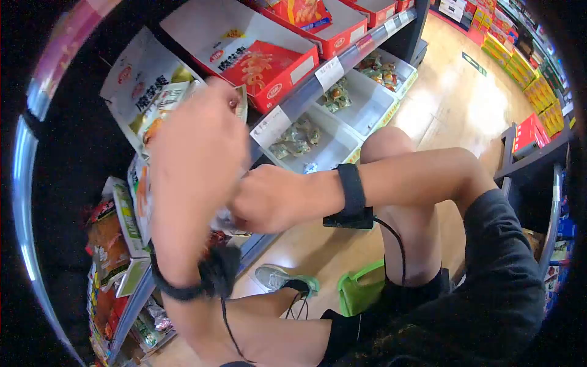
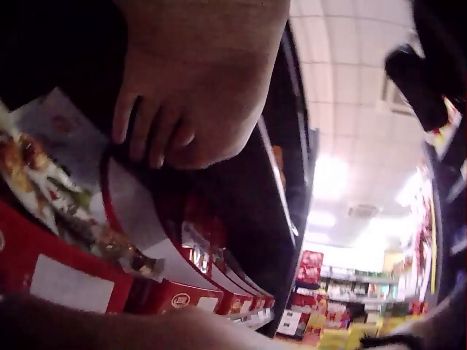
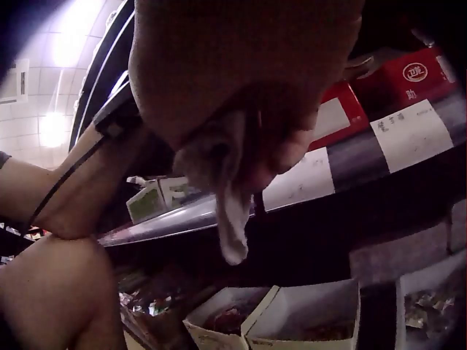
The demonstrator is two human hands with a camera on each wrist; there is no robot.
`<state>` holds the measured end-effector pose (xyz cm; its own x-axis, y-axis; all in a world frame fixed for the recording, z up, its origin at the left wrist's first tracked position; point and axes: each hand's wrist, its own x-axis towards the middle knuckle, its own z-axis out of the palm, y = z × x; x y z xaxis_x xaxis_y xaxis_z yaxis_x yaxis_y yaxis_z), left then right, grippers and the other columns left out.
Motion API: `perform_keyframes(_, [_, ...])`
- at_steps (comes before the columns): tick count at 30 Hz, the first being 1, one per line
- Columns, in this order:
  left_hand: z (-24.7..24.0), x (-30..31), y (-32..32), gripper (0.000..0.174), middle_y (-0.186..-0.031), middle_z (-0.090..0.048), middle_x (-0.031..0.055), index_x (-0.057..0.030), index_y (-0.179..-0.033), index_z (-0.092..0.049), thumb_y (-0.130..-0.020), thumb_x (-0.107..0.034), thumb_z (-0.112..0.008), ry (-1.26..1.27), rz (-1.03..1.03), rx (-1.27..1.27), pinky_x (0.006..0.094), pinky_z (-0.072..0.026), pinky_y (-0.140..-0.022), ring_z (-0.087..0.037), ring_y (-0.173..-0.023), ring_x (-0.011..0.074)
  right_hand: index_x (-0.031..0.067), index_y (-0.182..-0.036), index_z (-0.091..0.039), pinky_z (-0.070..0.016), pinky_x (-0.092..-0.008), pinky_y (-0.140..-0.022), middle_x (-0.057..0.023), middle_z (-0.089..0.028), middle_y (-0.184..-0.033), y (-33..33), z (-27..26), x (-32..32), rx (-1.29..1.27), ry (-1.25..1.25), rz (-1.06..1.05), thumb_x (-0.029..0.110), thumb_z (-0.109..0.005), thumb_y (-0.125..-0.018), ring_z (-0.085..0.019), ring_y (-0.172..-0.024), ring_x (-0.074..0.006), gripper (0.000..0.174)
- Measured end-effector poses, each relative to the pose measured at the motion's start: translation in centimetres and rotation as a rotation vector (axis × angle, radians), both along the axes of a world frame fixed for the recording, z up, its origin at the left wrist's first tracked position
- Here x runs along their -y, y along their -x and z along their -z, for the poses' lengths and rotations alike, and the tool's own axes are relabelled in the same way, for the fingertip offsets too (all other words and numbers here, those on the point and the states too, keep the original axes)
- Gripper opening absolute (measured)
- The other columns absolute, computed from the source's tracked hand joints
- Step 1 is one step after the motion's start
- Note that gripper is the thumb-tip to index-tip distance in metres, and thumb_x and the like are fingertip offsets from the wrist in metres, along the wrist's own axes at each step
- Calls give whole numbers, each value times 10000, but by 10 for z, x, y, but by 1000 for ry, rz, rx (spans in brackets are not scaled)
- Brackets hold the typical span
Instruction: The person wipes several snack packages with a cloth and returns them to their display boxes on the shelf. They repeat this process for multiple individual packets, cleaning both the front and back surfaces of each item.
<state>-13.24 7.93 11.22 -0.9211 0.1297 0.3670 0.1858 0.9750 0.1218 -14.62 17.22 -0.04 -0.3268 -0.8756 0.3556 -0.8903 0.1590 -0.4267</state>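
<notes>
Leftmost, a white box back (image 1: pixel 131 79) carries a red oval logo and bold black Chinese characters. A patterned packet (image 1: pixel 164 101) leans in front of it, partly covered by the left hand (image 1: pixel 205 134). That hand's grip is loosely bent, with nothing I can see in it, though blur hides some detail. Next along, a red box (image 1: pixel 267 92) shows a similar oval logo, with a red packet (image 1: pixel 260 64) inside. White price tags (image 1: pixel 331 73) line the shelf edge (image 1: pixel 365 46), their characters too small for me to read surely. Below those, the right hand (image 1: pixel 275 199) has its grip closed around a limp, whitish, cloth-like strip (image 3: pixel 232 233); its tail dangles past the fingers, the rest lost in the palm. Lower bins (image 1: pixel 367 105) hold small wrapped snacks (image 1: pixel 296 137), and a bright green bag (image 1: pixel 361 290) is by the crouching person's legs. Pale wood-look floor (image 1: pixel 449 79) stretches towards yellow boxes (image 1: pixel 535 95) at the right.
</notes>
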Motion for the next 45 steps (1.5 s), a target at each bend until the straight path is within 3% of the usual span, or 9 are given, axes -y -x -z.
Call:
perform_keyframes(2, [10, -35, -34, 163, -891, -624, 179, 15, -945, -584, -837, -101, -544, 41, 231, 241, 393, -492, -751, -619, -808, 330, -3, -866, -626, -528, -451, -587, -171, -652, -695, -3, 5, -7, -23, -19, -111, 186, -601, -781, -657, -644, -357, 209])
perform_keyframes(5, [60, -35, -41, 119, -795, -608, 159, 15, -902, -589, -817, -25, -516, -347, 532, 229, 355, -500, -697, -621, -739, 313, 13, -813, -625, -531, -450, -594, -161, -648, -677, -27, 31, -23, -58, -156, -351, 188, -592, -789, -665, -652, -338, 179])
perform_keyframes(10, [199, 22, 6, 110, -759, -570, 154, 23, -832, -580, -791, 40, -480, -859, 275, 449, 343, -486, -686, -618, -762, 307, 27, -739, -621, -532, -464, -622, -154, -638, -641, -50, 41, -44, 150, -467, -605, 183, -565, -816, -679, -680, -329, 183])
perform_keyframes(14, [272, 102, 26, 65, -784, -558, 163, -29, -800, -563, -789, -26, -498, -337, 424, 136, 425, -469, -673, -574, -742, 367, 15, -759, -610, -517, -455, -611, -137, -633, -632, -36, 45, -46, 130, -380, -528, 178, -561, -823, -666, -655, -329, 181])
perform_keyframes(15, [295, 123, 30, 68, -843, -578, 160, -32, -841, -557, -815, -44, -495, -248, 201, 217, 438, -465, -699, -580, -791, 372, 12, -767, -605, -513, -447, -611, -130, -630, -634, -31, 46, -42, 106, -318, -502, 177, -560, -827, -662, -655, -326, 181])
perform_keyframes(20, [376, 194, 58, 103, -919, -622, 172, -16, -916, -563, -859, -74, -498, 93, 14, 598, 435, -466, -739, -602, -870, 363, 14, -798, -591, -498, -398, -642, -88, -615, -665, -23, 42, -21, 56, -268, -440, 170, -560, -836, -643, -669, -286, 163])
perform_keyframes(32, [385, 174, 56, 114, -882, -635, 177, 1, -909, -575, -860, -84, -517, 108, 20, 541, 427, -468, -713, -609, -822, 363, 9, -836, -582, -504, -426, -628, -127, -620, -706, -12, 39, -25, 110, -339, -407, 185, -579, -810, -645, -713, -327, 177])
perform_keyframes(40, [348, 147, 52, 125, -857, -643, 180, 13, -905, -584, -860, -90, -529, 75, 33, 414, 422, -470, -696, -614, -790, 364, 10, -715, -650, -517, -490, -634, -207, -652, -725, -4, 44, -24, 8, -162, -355, 163, -582, -757, -651, -725, -394, 173])
perform_keyframes(45, [307, 134, 35, 133, -841, -648, 182, 20, -902, -589, -860, -94, -537, 73, 88, 349, 419, -471, -685, -616, -770, 364, -26, -830, -651, -510, -493, -622, -246, -651, -755, 9, 52, -1, -100, -104, -347, 219, -599, -739, -646, -722, -408, 266])
